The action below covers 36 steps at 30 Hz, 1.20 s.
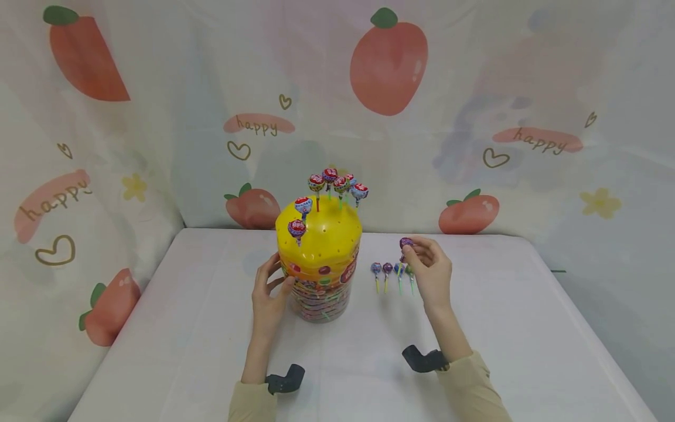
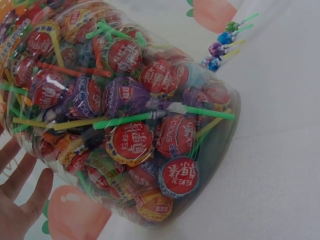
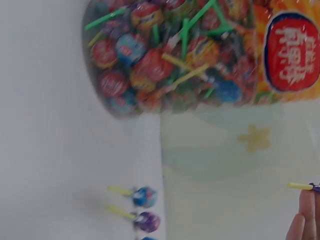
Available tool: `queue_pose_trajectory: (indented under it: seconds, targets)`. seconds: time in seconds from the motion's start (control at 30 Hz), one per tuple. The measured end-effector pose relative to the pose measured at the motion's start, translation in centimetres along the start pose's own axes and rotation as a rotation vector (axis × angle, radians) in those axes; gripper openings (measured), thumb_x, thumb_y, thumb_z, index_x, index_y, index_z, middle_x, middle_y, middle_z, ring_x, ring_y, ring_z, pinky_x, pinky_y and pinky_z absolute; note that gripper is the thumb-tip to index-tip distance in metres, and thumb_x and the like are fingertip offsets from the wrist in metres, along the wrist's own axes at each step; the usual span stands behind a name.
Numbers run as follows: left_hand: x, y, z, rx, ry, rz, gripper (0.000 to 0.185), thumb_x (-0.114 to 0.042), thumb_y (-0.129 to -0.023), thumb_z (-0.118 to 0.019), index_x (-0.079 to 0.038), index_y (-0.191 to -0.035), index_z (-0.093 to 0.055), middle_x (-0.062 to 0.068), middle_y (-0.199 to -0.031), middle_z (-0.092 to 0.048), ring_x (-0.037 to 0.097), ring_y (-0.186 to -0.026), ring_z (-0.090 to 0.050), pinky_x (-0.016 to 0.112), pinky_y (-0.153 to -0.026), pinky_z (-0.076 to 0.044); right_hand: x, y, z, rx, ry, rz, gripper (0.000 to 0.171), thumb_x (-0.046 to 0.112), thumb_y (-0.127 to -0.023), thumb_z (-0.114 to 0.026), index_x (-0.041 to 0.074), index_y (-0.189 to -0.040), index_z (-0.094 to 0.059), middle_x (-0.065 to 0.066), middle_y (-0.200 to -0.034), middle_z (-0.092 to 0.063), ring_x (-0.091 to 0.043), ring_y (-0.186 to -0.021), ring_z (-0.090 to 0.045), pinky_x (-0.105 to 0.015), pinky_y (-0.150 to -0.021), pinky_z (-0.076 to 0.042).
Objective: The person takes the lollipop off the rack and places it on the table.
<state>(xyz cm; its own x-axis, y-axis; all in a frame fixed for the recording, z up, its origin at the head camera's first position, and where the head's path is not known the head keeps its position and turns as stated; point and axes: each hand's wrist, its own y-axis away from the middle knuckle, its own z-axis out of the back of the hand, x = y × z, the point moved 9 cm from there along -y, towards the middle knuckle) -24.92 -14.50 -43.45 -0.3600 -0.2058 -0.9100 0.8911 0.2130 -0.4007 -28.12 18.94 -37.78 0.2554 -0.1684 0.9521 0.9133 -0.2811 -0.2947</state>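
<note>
A clear jar (image 2: 150,120) packed with wrapped lollipops stands upright on the table, topped by a yellow lid (image 1: 327,231) with small holes. Several lollipops (image 1: 340,184) stand in the lid, heads up, towards its back and left side. My left hand (image 1: 271,293) rests against the jar's left side, fingers spread, just below the lid. To the right of the jar, my right hand (image 1: 431,271) pinches a purple-wrapped lollipop (image 1: 405,242) above the table. The right wrist view shows its yellow stick (image 3: 299,186) poking out beside the fingertips.
Several loose lollipops (image 1: 387,268) lie in a row on the white table (image 1: 211,328), right of the jar and below my right hand. A fruit-printed cloth (image 1: 316,70) hangs behind the table. Dark curved pieces (image 1: 422,358) are fixed at both wrists.
</note>
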Motion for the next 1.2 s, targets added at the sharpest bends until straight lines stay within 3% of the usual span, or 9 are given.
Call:
queue_pose_trajectory:
  seconds: [0.37, 0.53, 0.8, 0.9, 1.2]
  targets:
    - [-0.1, 0.1, 0.0, -0.006, -0.02, 0.005, 0.057, -0.011, -0.091, -0.064, -0.02, -0.143, -0.043, 0.003, -0.142, -0.047, 0.019, -0.131, -0.045, 0.049, -0.103, -0.047, -4.8, -1.4, 2.6, -0.064, 0.105, -0.119, 0.028, 0.018, -0.089, -0.068, -0.001, -0.11, -0.064, 0.021, -0.072, -0.061, 0.001, -0.063, -0.063, -0.011, -0.062, -0.052]
    - [-0.2, 0.1, -0.1, 0.0, -0.016, 0.029, 0.058, -0.006, -0.091, -0.063, -0.015, -0.144, -0.042, 0.009, -0.144, -0.045, 0.025, -0.133, -0.044, 0.055, -0.104, -0.044, -6.8, -1.9, 3.4, -0.075, 0.189, -0.148, 0.029, 0.019, -0.088, -0.07, -0.001, -0.109, -0.065, 0.02, -0.069, -0.062, 0.003, -0.057, -0.062, -0.01, -0.06, -0.05]
    - [-3.5, 0.4, 0.1, 0.018, -0.009, 0.034, 0.056, -0.004, -0.09, -0.063, -0.002, -0.142, -0.042, 0.018, -0.142, -0.045, 0.032, -0.132, -0.044, 0.058, -0.104, -0.043, -9.5, -2.5, 4.5, -0.069, 0.345, -0.214, 0.029, 0.021, -0.088, -0.069, 0.0, -0.107, -0.064, 0.012, -0.069, -0.063, 0.008, -0.052, -0.057, -0.011, -0.052, -0.045]
    - [-3.6, 0.3, 0.1, 0.016, -0.002, 0.031, 0.055, -0.005, -0.091, -0.063, -0.001, -0.142, -0.042, 0.019, -0.141, -0.046, 0.032, -0.131, -0.044, 0.059, -0.103, -0.043, -10.4, -2.7, 4.8, -0.067, 0.38, -0.243, 0.03, 0.021, -0.088, -0.069, -0.001, -0.107, -0.064, 0.013, -0.067, -0.062, 0.007, -0.051, -0.056, -0.012, -0.051, -0.043]
    - [-0.1, 0.0, 0.0, -0.007, -0.006, 0.024, 0.058, -0.005, -0.09, -0.064, -0.013, -0.144, -0.042, 0.009, -0.143, -0.046, 0.026, -0.132, -0.044, 0.055, -0.104, -0.044, -12.0, -3.3, 5.1, -0.003, 0.515, -0.325, 0.033, 0.027, -0.088, -0.068, 0.0, -0.107, -0.065, 0.008, -0.067, -0.065, -0.001, -0.055, -0.058, -0.018, -0.057, -0.04]
